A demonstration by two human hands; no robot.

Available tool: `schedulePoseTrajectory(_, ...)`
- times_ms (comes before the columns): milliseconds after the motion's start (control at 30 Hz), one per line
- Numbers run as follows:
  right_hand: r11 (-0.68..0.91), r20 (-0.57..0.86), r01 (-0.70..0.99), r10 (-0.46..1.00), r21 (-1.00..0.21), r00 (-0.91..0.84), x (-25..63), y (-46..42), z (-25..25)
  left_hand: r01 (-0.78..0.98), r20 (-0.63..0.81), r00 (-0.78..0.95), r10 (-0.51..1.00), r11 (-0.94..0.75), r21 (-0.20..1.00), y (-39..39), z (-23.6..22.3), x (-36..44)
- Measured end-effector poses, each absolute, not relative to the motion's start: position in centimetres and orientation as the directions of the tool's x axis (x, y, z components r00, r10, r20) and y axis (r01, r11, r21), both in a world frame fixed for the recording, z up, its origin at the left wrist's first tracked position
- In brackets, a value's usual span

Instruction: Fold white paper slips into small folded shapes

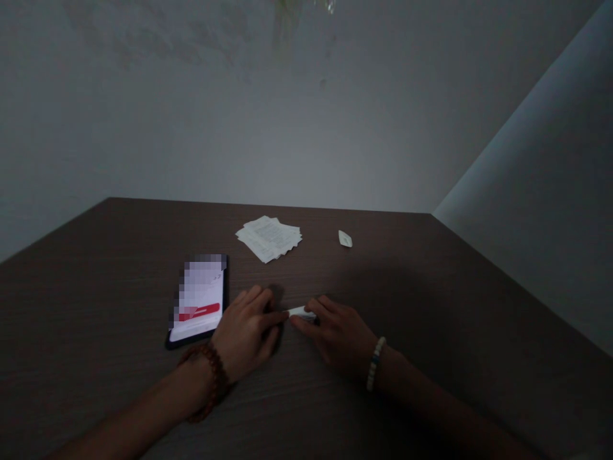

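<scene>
A narrow strip of folded white paper point(301, 313) lies low over the table, between my two hands. My right hand point(338, 326) pinches it, thumb in front and fingers curled over its right part, which they hide. At the paper's left end is the fingertip of my left hand point(249, 327), its other fingers bent and partly hidden. A brown bead bracelet point(215, 374) circles my left wrist, and a pale bead bracelet point(376, 364) my right.
Just left of my left hand lies a phone point(198, 300) with its screen lit. Farther back are a loose pile of printed paper sheets point(269, 239) and a small folded paper piece point(345, 239). The dark wooden table point(119, 255) meets walls behind and at right.
</scene>
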State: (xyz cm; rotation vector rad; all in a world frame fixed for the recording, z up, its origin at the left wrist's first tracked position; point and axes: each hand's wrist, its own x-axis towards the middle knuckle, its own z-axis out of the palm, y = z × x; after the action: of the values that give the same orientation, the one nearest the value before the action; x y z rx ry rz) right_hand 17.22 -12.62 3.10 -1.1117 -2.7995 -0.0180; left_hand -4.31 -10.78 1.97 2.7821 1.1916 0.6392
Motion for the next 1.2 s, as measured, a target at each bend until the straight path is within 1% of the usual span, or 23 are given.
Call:
schedulePoseTrajectory(167, 0.731, 0.129, 0.681, 0.679, -0.038, -0.722, 17.3, -12.6, 3.0, 0.687, 0.35, 0.632, 0.691, -0.709, 0.16, -10.8, 1.9, -4.1)
schedulePoseTrajectory(333, 0.733, 0.155, 0.678, 0.677, -0.056, -0.719, 17.5, -12.6, 2.5, 0.677, 0.311, 0.672, 0.672, -0.728, 0.113, -10.7, 1.9, -4.1)
schedulePoseTrajectory(400, 0.736, 0.189, 0.668, 0.675, -0.109, -0.713, 17.7, -12.5, 2.3, 0.67, 0.313, 0.673, 0.67, -0.732, 0.126, -10.6, 2.0, -4.2)
schedulePoseTrajectory(500, 0.74, 0.29, 0.618, 0.673, -0.266, -0.68, 18.4, -11.9, 2.1, 0.651, 0.336, 0.669, 0.663, -0.741, 0.166, -10.4, 2.1, -4.3)
schedulePoseTrajectory(567, 0.675, 0.371, 0.659, 0.736, -0.332, -0.567, 19.0, -11.1, 1.9, 0.641, 0.355, 0.661, 0.661, -0.744, 0.189, -10.3, 2.1, -4.2)
schedulePoseTrajectory(600, 0.639, 0.38, 0.689, 0.764, -0.341, -0.521, 19.3, -10.8, 1.8, 0.638, 0.363, 0.658, 0.66, -0.744, 0.196, -10.2, 2.1, -4.2)
schedulePoseTrajectory(700, 0.586, 0.338, 0.729, 0.807, -0.353, -0.485, 20.0, -9.9, 1.6, 0.641, 0.384, 0.639, 0.667, -0.737, 0.214, -10.0, 2.0, -3.9)
schedulePoseTrajectory(867, 0.571, 0.296, 0.73, 0.82, -0.375, -0.49, 20.0, -9.5, 1.8, 0.647, 0.397, 0.605, 0.69, -0.717, 0.26, -9.8, 1.6, -3.7)
schedulePoseTrajectory(1033, 0.567, 0.271, 0.722, 0.824, -0.396, -0.498, 19.6, -9.5, 2.1, 0.657, 0.395, 0.603, 0.693, -0.712, 0.248, -9.7, 1.4, -3.6)
schedulePoseTrajectory(1200, 0.555, 0.254, 0.707, 0.831, -0.439, -0.495, 19.5, -9.6, 2.2, 0.625, 0.393, 0.629, 0.671, -0.737, 0.259, -9.6, 1.3, -3.6)
